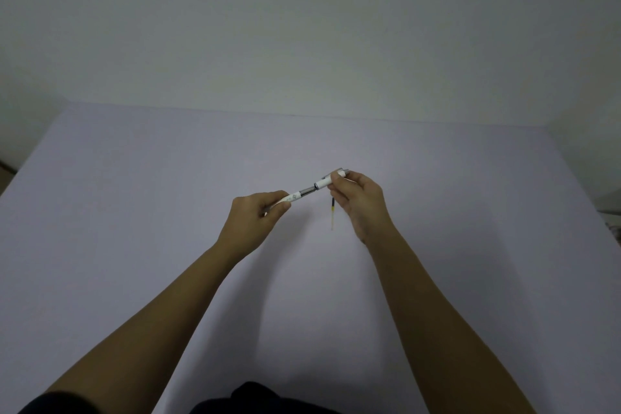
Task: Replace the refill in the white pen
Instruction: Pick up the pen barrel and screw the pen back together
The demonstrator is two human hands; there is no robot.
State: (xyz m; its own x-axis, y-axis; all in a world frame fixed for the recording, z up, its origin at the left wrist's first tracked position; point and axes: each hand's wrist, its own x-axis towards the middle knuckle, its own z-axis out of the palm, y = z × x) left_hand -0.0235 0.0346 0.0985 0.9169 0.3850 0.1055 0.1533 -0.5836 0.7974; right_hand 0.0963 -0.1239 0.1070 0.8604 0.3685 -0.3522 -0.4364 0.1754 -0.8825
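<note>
The white pen (307,192) hangs above the table between both hands, tilted up to the right. My left hand (255,218) pinches its lower front part (293,197). My right hand (358,203) grips the upper barrel with the clip (327,180). The two halves are pulled slightly apart, and a grey metal section shows in the gap between them. A thin refill (332,213), dark at the top and pale yellowish below, sits just left of my right hand; I cannot tell if it lies on the table or hangs from the fingers.
A pale lilac tabletop (168,212) fills the lower view and meets a plain white wall (302,27) at the back. Some dim objects (610,208) sit past the table's right edge. Dark clothing (255,400) shows at the bottom.
</note>
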